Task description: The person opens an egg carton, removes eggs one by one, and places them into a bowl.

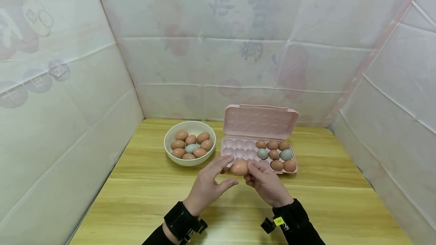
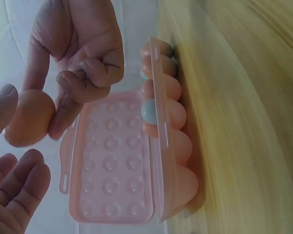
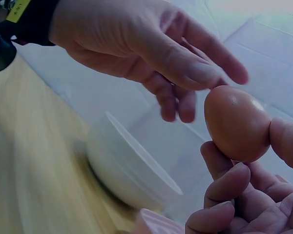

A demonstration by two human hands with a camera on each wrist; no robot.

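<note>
A brown egg [image 1: 239,167] is held up in front of the egg carton by my right hand [image 1: 270,186], which pinches it between thumb and fingers. Beside it, my left hand [image 1: 207,186] has its thumb and fingers spread apart around the egg's near side. In the right wrist view the left thumb tip comes right at the top of the egg [image 3: 238,124]. Behind the hands lies the pink egg carton [image 1: 240,152], with brown and pale blue eggs in its right-hand cups. The left-hand cups that show are bare; the hands cover some front ones.
A pale bowl [image 1: 190,163] with brown eggs and one pale blue egg stands left of the carton. The carton's lid [image 1: 260,122] stands raised at the back. Light printed sheets [image 1: 218,63] wall in the wooden table [image 1: 143,192] at the back and sides.
</note>
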